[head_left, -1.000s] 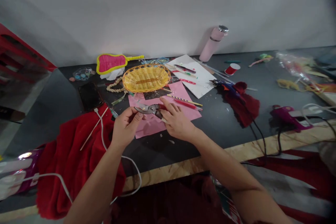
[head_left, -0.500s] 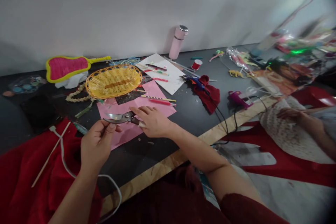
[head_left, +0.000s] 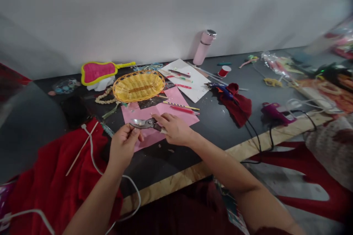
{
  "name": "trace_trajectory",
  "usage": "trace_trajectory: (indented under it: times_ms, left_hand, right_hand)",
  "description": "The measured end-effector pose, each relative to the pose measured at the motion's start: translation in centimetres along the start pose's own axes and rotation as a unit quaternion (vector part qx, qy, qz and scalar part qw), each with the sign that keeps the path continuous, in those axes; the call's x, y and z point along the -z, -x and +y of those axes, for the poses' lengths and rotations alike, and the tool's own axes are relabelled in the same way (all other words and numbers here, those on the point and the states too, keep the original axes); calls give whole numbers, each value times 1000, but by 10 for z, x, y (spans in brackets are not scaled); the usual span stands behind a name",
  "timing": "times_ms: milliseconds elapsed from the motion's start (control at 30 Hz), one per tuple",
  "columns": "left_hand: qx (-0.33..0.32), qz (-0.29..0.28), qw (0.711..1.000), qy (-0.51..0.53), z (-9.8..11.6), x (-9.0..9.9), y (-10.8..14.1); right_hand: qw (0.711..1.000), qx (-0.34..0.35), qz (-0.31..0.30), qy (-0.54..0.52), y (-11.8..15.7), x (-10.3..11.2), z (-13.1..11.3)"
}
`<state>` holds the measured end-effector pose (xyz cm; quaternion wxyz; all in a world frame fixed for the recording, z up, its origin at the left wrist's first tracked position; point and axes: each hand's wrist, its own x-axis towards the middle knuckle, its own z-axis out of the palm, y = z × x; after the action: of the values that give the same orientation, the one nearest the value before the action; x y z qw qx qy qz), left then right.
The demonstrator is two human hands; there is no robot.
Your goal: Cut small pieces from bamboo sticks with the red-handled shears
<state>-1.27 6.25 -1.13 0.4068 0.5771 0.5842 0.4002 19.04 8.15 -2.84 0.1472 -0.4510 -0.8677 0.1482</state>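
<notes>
My right hand (head_left: 178,130) is closed around the handles of a pair of pruning shears (head_left: 142,123), whose metal blades point left. At the blade end, my left hand (head_left: 124,143) is pinched, thumb against fingers; whatever is between them is too small to make out. Both hands are above a creased sheet of pink paper (head_left: 149,137) on the dark table. A red pencil-like stick (head_left: 183,110) and a patterned yellow pencil (head_left: 180,105) lie on the paper just beyond my right hand.
Behind the hands is a yellow wicker basket (head_left: 139,86), with a pink-and-yellow hand-mirror shape (head_left: 99,73) beside it. A pink bottle (head_left: 203,48) stands by the wall. Rightward lie a thread spool (head_left: 224,71), dark red cloth (head_left: 237,106) and a purple glue gun (head_left: 277,113); red fabric (head_left: 63,165) covers the left.
The camera view has turned left, so everything sits farther right in the picture. Both hands keep nearly the same pose around the shears.
</notes>
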Motion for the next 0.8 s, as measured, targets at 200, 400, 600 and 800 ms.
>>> trace_trajectory:
  times_ms: [200,400,600,800]
  left_hand:
    - [25,-74,994,73,3,8,2]
    - [38,-109,988,100,5,13,3]
    - [98,-103,979,144,1,12,0]
    - [126,-87,973,172,0,10,-2]
  right_hand:
    - [999,38,-7,-7,0,4,6]
    - [999,40,-15,-18,0,5,8]
    - [999,29,-2,-24,0,-3,3]
    - [1000,13,-2,-9,-1,-3,3]
